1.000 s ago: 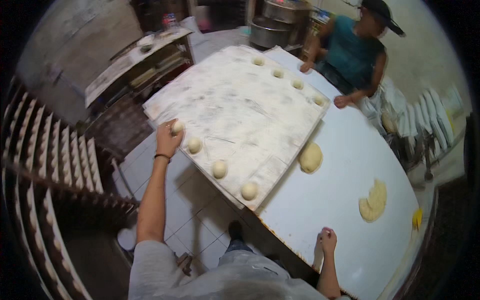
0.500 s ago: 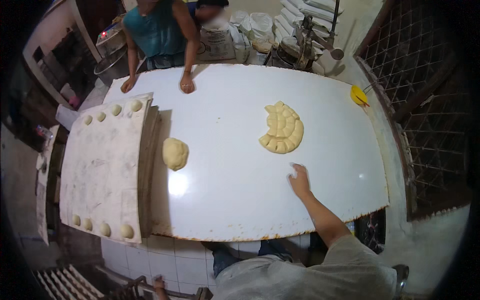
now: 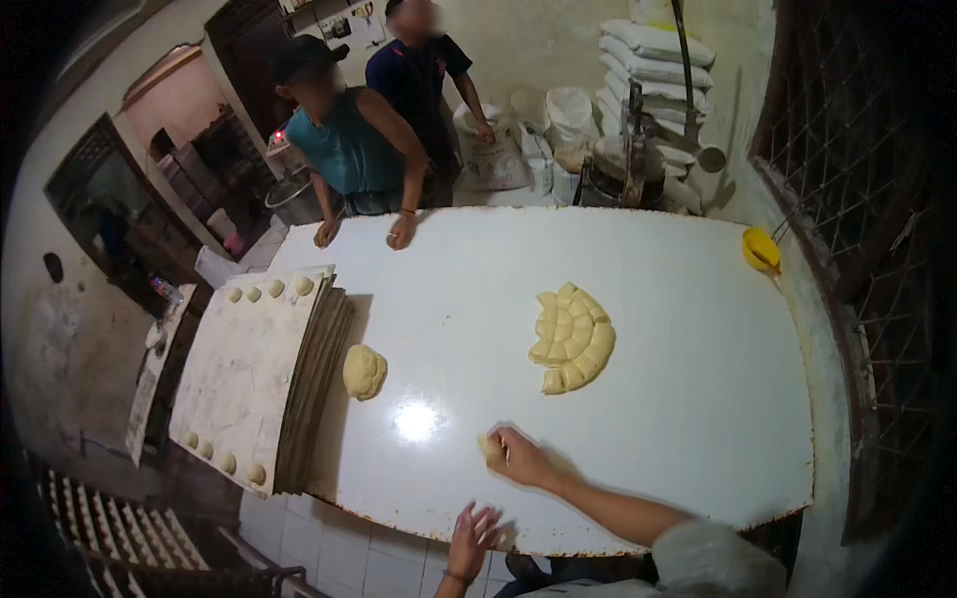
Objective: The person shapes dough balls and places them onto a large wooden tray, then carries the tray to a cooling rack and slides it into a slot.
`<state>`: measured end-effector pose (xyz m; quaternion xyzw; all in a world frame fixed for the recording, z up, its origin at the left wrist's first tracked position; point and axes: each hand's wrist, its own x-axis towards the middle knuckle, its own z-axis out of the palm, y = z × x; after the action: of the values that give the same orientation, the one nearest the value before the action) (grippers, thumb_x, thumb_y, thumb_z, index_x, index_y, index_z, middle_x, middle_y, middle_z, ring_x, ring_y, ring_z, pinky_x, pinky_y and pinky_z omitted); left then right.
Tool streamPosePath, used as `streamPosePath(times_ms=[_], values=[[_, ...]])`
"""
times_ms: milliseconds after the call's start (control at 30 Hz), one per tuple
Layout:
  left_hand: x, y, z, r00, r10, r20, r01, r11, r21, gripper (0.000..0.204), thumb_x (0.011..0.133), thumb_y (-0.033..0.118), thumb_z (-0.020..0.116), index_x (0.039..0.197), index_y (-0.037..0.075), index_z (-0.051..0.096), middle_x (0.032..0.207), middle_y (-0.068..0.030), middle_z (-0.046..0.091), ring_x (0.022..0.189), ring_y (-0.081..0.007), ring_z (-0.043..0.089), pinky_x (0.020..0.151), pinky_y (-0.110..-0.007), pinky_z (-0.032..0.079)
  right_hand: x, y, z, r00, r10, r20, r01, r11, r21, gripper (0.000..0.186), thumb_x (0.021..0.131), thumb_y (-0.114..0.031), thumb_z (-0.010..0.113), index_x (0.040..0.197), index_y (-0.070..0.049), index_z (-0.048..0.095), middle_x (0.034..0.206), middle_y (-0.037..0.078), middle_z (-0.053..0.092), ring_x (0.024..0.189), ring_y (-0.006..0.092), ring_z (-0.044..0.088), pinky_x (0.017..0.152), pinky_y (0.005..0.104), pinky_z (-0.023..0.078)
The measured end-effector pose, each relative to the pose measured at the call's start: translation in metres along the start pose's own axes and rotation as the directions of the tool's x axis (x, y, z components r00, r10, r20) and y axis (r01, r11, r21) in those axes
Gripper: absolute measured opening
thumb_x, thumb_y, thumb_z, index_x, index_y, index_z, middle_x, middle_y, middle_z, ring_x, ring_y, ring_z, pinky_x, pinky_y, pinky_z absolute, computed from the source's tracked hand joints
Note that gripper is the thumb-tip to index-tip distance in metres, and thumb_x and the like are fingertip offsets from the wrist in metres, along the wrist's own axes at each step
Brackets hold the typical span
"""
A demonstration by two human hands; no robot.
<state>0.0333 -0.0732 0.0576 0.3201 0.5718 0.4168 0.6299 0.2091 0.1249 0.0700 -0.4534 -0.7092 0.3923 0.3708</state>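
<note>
White table (image 3: pixel 688 389): rust-marked along the near edge. At its left end, stack of boards (image 3: pixel 239 374). Right of table centre, cut dough (image 3: pixel 578 344), scored into small blocks. Right hand (image 3: pixel 516 458): over the table, nearer the front edge, fingers curled onto the last item listed. Left hand (image 3: pixel 472 533): at the near edge, fingers spread, empty. Just beside the stack, dough lump (image 3: pixel 365 373). On the top board, two rows of dough balls (image 3: pixel 257 473). Pinched at the right fingertips, dough piece (image 3: pixel 487 448); contact with the table unclear.
</note>
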Motion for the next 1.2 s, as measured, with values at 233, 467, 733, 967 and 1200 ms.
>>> streamPosePath(times_ms=[233,467,733,967,1200], values=[[0.04,0.004,0.071,0.971,0.089,0.22,-0.215,0.726,0.654,0.034,0.098,0.029,0.068,0.12,0.003,0.068,0.094,-0.0086,0.072,0.09,-0.017,0.07,0.082,-0.031,0.056,-0.229,0.061,-0.065,0.821,0.566,-0.077,-0.549,0.82,0.164,0.029,0.09,-0.023,0.078,0.102,-0.003,0.061,0.096,0.006,0.063,0.083,0.0131,0.059,0.073,0.0294,0.049],[0.057,-0.046,0.167,0.63,0.51,0.586,-0.777,0.396,0.49,0.057,0.088,0.033,0.075,0.134,0.003,0.057,0.119,-0.018,0.066,0.112,-0.0344,0.061,0.098,-0.044,0.047,-0.269,0.051,-0.136,0.882,0.298,-0.366,-0.436,0.811,-0.39,0.028,0.094,-0.026,0.072,0.094,-0.001,0.059,0.084,0.012,0.063,0.077,0.0173,0.06,0.068,0.0345,0.05],[0.047,-0.046,0.119,0.706,0.188,0.683,-0.652,0.55,0.523,0.04,0.097,0.022,0.059,0.132,0.003,0.06,0.119,-0.0219,0.064,0.113,-0.0377,0.058,0.102,-0.044,0.045,-0.299,0.101,-0.104,0.676,0.557,-0.482,-0.617,0.786,0.043,0.03,0.095,-0.023,0.071,0.095,-0.003,0.049,0.081,0.01,0.053,0.073,0.0175,0.052,0.069,0.0351,0.047],[0.09,0.006,0.086,0.597,0.478,0.644,-0.76,0.082,0.644,0.047,0.096,0.031,0.061,0.136,0.006,0.059,0.139,-0.0165,0.056,0.132,-0.034,0.047,0.114,-0.046,0.034,-0.266,0.056,-0.145,0.87,0.091,-0.484,-0.414,0.666,-0.62,0.052,0.092,-0.026,0.07,0.133,0.0,0.05,0.132,0.024,0.05,0.129,0.0406,0.042,0.111,0.0553,0.03],[0.047,-0.047,0.026,0.584,0.291,0.758,-0.801,0.357,0.48,0.036,0.095,0.025,0.063,0.126,0.007,0.066,0.136,-0.013,0.061,0.134,-0.031,0.05,0.113,-0.044,0.041,-0.336,0.087,-0.145,0.959,0.277,-0.055,-0.268,0.831,-0.487,0.043,0.098,-0.021,0.061,0.137,-0.001,0.057,0.142,0.019,0.055,0.136,0.0376,0.046,0.114,0.048,0.036]])
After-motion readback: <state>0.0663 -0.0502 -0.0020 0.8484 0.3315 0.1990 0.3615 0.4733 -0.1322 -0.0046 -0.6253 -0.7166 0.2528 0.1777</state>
